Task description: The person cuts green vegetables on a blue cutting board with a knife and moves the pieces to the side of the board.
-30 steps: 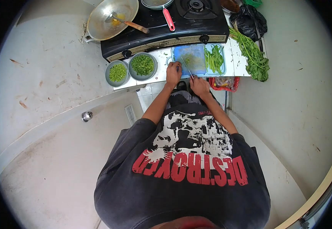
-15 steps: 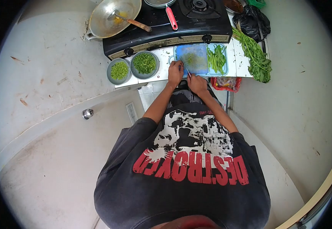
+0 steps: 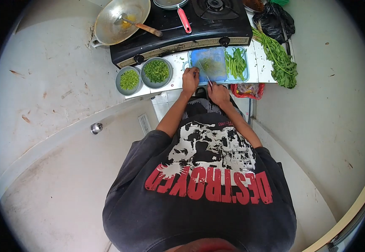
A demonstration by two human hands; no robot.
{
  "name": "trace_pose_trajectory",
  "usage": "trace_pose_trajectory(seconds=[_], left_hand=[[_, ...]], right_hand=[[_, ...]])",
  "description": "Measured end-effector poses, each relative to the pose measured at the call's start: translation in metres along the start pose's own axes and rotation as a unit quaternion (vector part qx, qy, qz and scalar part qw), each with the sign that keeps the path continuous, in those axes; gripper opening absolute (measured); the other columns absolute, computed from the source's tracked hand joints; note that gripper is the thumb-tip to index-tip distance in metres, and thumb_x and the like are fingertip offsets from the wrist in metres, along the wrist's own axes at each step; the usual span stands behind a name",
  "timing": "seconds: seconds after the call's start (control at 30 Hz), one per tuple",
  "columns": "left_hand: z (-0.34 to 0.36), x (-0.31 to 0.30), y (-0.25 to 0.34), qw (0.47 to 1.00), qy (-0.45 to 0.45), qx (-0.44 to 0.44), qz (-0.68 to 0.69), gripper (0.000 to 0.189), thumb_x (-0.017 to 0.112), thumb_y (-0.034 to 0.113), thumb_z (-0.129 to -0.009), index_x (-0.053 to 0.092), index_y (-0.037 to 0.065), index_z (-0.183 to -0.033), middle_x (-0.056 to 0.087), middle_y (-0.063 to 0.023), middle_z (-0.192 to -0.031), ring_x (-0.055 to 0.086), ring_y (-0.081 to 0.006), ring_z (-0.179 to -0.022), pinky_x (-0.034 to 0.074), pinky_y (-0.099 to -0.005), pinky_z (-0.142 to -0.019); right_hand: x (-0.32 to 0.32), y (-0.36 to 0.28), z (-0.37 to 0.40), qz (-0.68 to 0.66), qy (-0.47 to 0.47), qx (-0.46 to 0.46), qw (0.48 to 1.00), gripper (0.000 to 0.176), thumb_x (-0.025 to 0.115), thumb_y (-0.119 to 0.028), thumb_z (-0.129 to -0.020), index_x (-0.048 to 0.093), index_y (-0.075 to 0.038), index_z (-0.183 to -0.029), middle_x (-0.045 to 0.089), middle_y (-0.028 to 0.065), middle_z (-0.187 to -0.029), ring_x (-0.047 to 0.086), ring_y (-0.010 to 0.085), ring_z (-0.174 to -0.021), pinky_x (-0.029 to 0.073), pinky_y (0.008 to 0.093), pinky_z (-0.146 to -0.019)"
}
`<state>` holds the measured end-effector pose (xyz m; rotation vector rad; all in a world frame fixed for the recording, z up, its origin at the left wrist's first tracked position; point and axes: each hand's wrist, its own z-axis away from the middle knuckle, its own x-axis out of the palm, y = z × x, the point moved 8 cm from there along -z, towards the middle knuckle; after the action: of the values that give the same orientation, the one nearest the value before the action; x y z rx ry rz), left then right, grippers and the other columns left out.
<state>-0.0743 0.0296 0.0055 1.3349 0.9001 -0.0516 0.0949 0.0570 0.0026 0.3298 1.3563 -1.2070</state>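
Note:
My right hand [image 3: 219, 94] is closed around the handle of a knife [image 3: 204, 72], whose thin blade points up and left over the blue cutting board [image 3: 217, 53]. My left hand [image 3: 190, 79] has its fingers curled together at the board's lower left edge, close to the blade. Whatever those fingers pinch is hidden. Small chopped green bits [image 3: 207, 64] lie scattered on the board. To its right, cut green stalks and leaves [image 3: 236, 64] rest on a light blue tray [image 3: 247, 75] that is under the board.
Two grey bowls hold chopped greens: pale pieces [image 3: 129, 80] and darker leaves [image 3: 156, 70]. Behind is a black stove [image 3: 178, 44] with a wok [image 3: 107, 31] and a red-handled pan [image 3: 184, 21]. Leafy greens [image 3: 281, 67] and a red basket [image 3: 259, 91] are at right.
The whole view has shifted slightly. The knife's blade stands a little farther from my left fingers, and my right hand has moved slightly down. Both hands keep their grip.

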Motion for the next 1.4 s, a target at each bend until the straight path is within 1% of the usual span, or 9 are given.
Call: trace_pose_trajectory(seconds=[0.03, 0.13, 0.23, 0.4, 0.73, 0.9, 1.1, 1.2, 1.4], left_hand=[[0.0, -0.001, 0.0, 1.0, 0.002, -0.001, 0.0, 0.014, 0.064, -0.002, -0.086, 0.071, 0.002, -0.097, 0.063, -0.0196, -0.088, 0.067, -0.0334, -0.076, 0.054, -0.0419, -0.073], [0.002, -0.001, -0.002, 1.0, 0.01, 0.001, -0.005, 0.012, 0.065, 0.0, -0.086, 0.071, 0.002, -0.095, 0.063, -0.019, -0.087, 0.067, -0.0327, -0.075, 0.054, -0.0416, -0.072], [0.0, -0.001, -0.001, 1.0, 0.015, 0.014, -0.016, 0.011, 0.065, 0.0, -0.086, 0.071, 0.002, -0.095, 0.063, -0.0186, -0.087, 0.066, -0.0332, -0.076, 0.054, -0.042, -0.072], [0.0, -0.002, 0.004, 0.999, 0.017, 0.028, -0.016, 0.009, 0.065, -0.001, -0.086, 0.069, 0.002, -0.093, 0.063, -0.0175, -0.089, 0.066, -0.033, -0.076, 0.054, -0.0416, -0.072], [-0.001, 0.001, -0.004, 1.0, 0.018, 0.003, 0.014, 0.01, 0.066, -0.002, -0.086, 0.07, 0.001, -0.094, 0.063, -0.0154, -0.086, 0.068, -0.0282, -0.073, 0.055, -0.0393, -0.07], [0.0, 0.0, -0.002, 1.0, 0.014, 0.011, -0.002, 0.009, 0.066, -0.001, -0.087, 0.07, 0.0, -0.094, 0.063, -0.0163, -0.086, 0.068, -0.0286, -0.073, 0.054, -0.0396, -0.069], [0.003, -0.002, 0.0, 0.999, 0.012, 0.043, -0.011, 0.009, 0.066, 0.0, -0.087, 0.069, -0.001, -0.095, 0.062, -0.019, -0.088, 0.067, -0.0344, -0.076, 0.054, -0.0424, -0.07], [0.004, -0.003, 0.005, 0.997, 0.001, 0.072, -0.018, 0.01, 0.062, -0.003, -0.087, 0.066, -0.001, -0.096, 0.06, -0.022, -0.091, 0.062, -0.041, -0.081, 0.052, -0.0464, -0.074], [0.003, -0.002, 0.002, 1.0, -0.01, 0.017, -0.005, 0.01, 0.062, -0.002, -0.087, 0.065, 0.0, -0.096, 0.061, -0.0217, -0.092, 0.062, -0.041, -0.084, 0.052, -0.0464, -0.077]], right_hand=[[-0.002, -0.004, 0.001, -0.009, 0.001, -0.006, 1.0, 0.043, 0.052, -0.04, -0.099, 0.066, 0.001, -0.097, 0.069, 0.028, -0.079, 0.07, 0.0457, -0.076, 0.057, 0.0554, -0.073], [-0.008, -0.017, 0.001, 0.003, -0.004, -0.012, 1.0, 0.042, 0.053, -0.038, -0.098, 0.068, 0.0, -0.092, 0.071, 0.0259, -0.08, 0.072, 0.0431, -0.075, 0.058, 0.0528, -0.074], [0.006, -0.015, -0.007, -0.014, -0.037, -0.003, 0.999, 0.044, 0.052, -0.04, -0.099, 0.067, 0.001, -0.094, 0.07, 0.0284, -0.079, 0.071, 0.0457, -0.076, 0.057, 0.0561, -0.073], [0.011, -0.016, -0.017, -0.012, -0.028, 0.001, 1.0, 0.044, 0.051, -0.039, -0.1, 0.068, 0.001, -0.095, 0.07, 0.0283, -0.08, 0.071, 0.0452, -0.076, 0.057, 0.0555, -0.074], [0.003, 0.003, -0.004, -0.011, -0.02, 0.01, 1.0, 0.046, 0.048, -0.04, -0.101, 0.066, 0.002, -0.099, 0.069, 0.0287, -0.078, 0.07, 0.0468, -0.076, 0.056, 0.0563, -0.073], [0.002, -0.009, -0.006, -0.009, -0.031, -0.009, 0.999, 0.046, 0.048, -0.04, -0.101, 0.066, 0.002, -0.096, 0.069, 0.0288, -0.079, 0.07, 0.0467, -0.076, 0.056, 0.0557, -0.074], [0.008, -0.018, -0.014, -0.002, -0.035, -0.016, 0.999, 0.046, 0.048, -0.039, -0.102, 0.066, 0.002, -0.094, 0.07, 0.0283, -0.079, 0.071, 0.0452, -0.076, 0.057, 0.0545, -0.074], [0.012, -0.017, -0.018, 0.001, -0.033, -0.011, 0.999, 0.046, 0.048, -0.039, -0.101, 0.066, 0.002, -0.093, 0.07, 0.0283, -0.079, 0.071, 0.0446, -0.077, 0.057, 0.054, -0.073], [0.007, -0.009, -0.007, 0.014, -0.015, -0.03, 0.999, 0.044, 0.049, -0.039, -0.101, 0.067, 0.001, -0.095, 0.07, 0.0276, -0.079, 0.071, 0.0442, -0.075, 0.058, 0.0532, -0.072]])
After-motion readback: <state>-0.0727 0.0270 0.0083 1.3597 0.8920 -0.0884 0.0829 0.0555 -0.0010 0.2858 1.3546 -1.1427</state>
